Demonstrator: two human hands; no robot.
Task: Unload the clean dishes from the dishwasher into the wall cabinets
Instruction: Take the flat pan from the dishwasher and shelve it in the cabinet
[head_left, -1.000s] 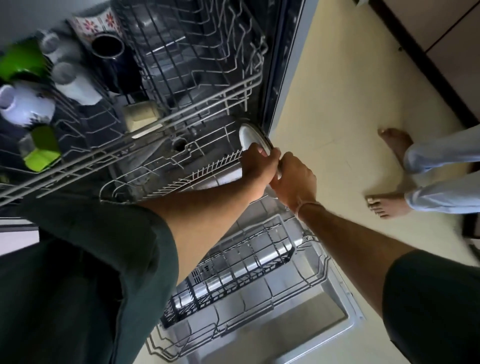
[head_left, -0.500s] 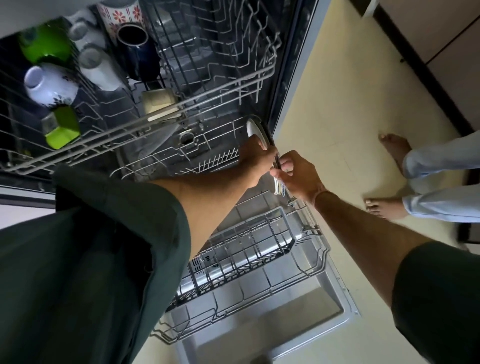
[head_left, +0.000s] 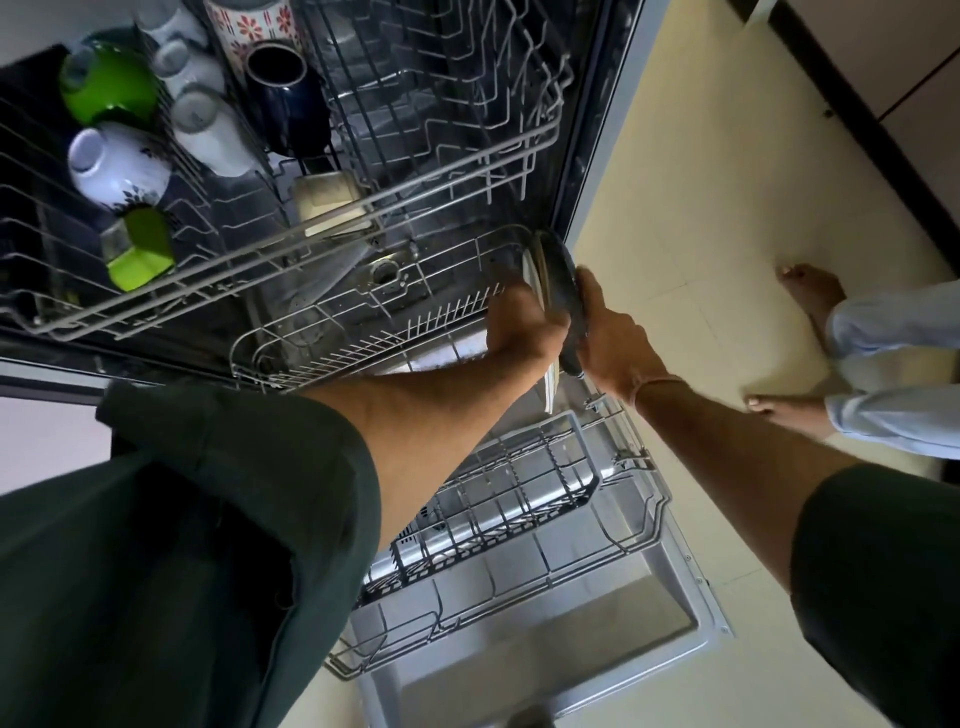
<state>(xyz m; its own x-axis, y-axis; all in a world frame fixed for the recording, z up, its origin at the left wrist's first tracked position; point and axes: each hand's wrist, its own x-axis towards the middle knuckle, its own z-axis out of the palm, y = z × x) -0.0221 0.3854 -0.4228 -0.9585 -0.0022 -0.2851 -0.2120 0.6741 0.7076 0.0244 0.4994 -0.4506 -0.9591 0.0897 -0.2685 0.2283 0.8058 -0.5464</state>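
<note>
Dishes are for a large part not yet unloaded, as I judge it: the dishwasher (head_left: 589, 171) stands open with its door (head_left: 644, 644) folded down over the floor (head_left: 701, 218), and the wall cabinets are not in view. The pulled-out upper rack (head_left: 426, 169) carries on its left side a green bowl (head_left: 106, 88), white cups (head_left: 208, 127), a dark blue mug (head_left: 283, 91), a flowered bowl (head_left: 117, 163) and a steel container (head_left: 327, 205); its right side is bare wire. The lower rack (head_left: 524, 597) shows only wire and a cutlery basket (head_left: 511, 499) that looks empty. A small stack of plates (head_left: 553, 283), white ones with a dark one outside, stands on edge at the right rim of this rack, close to the machine's side frame. The left hand (head_left: 519, 330) curls against the white face and the right hand (head_left: 613, 345) grips the dark face, so both hold the stack between them. Room to lift seems free upward and toward the person, but the corner of the upper rack is near on the left, and another person's bare feet (head_left: 810, 291) stand on the floor to the right.
</note>
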